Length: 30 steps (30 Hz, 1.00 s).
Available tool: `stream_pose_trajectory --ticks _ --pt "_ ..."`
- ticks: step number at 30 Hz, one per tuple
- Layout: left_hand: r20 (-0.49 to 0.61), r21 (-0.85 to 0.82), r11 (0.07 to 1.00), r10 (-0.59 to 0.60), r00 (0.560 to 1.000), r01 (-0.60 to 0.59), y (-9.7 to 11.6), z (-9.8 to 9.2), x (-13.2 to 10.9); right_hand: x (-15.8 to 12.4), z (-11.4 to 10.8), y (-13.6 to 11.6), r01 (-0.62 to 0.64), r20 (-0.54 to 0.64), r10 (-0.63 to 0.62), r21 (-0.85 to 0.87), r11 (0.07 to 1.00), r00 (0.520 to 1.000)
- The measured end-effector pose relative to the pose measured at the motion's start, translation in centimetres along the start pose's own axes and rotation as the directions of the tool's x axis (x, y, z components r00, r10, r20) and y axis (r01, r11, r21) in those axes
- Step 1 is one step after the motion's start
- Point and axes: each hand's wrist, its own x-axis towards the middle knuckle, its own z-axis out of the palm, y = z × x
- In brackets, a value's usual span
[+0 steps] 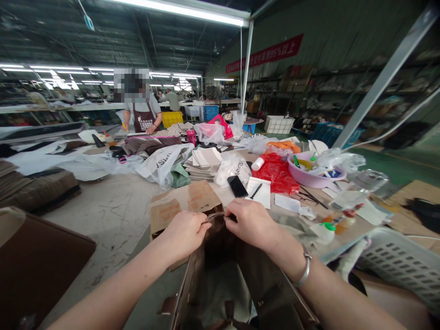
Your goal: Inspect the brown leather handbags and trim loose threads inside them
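Observation:
A dark brown bag (pixel 264 279) stands open in front of me, its inside facing up at the bottom centre. My left hand (pixel 185 231) pinches its far rim between thumb and fingers. Close by on the same rim, my right hand (pixel 250 224) is closed in a similar pinch, with a silver bangle on that wrist. A short strip of the edge stretches between the two hands. Just beyond the left hand lies a cardboard box (pixel 184 201). Shadow hides much of the bag's inside.
A black phone (pixel 237 186) and a notepad with a pen (pixel 256 191) lie past my right hand. Further right are a red plastic bag (pixel 275 173), a purple basin (pixel 314 180) and a grey basket (pixel 402 261). A brown case (pixel 44 261) stands left. A co-worker (pixel 142 112) stands across the table.

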Motion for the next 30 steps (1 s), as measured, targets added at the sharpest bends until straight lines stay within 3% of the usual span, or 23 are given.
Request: stream_pose_trajectory --ticks 6,12,16,20,24,30 --pt "0.203 -0.159 0.986 -0.008 0.979 0.041 -1.0 -0.7 -1.4 -0.6 -0.1 0.0 0.058 0.012 -0.057 -0.027 0.998 0.998" --pt "0.244 -0.185 0.983 0.055 0.968 -0.009 -1.0 -1.1 -1.8 -1.1 -0.4 0.7 0.089 0.014 -0.089 -0.045 0.995 0.996" --pt "0.347 -0.295 0.954 0.158 0.925 -0.053 -2.2 -1.4 -1.2 -1.2 -0.6 0.4 0.044 0.023 -0.043 -0.051 0.998 0.999" --pt "0.411 -0.351 0.936 0.173 0.895 -0.019 -3.0 -1.7 -0.4 -1.2 -0.7 0.2 0.111 0.039 -0.109 -0.044 0.993 0.993" --pt "0.391 -0.282 0.959 0.110 0.914 0.005 -2.0 -2.1 0.0 -1.1 -0.6 0.7 0.148 0.040 -0.147 -0.036 0.988 0.988" --pt "0.226 -0.314 0.948 0.029 0.974 0.045 -0.8 -1.4 0.3 -1.0 -0.3 1.1 0.151 0.025 -0.151 -0.001 0.988 0.988"
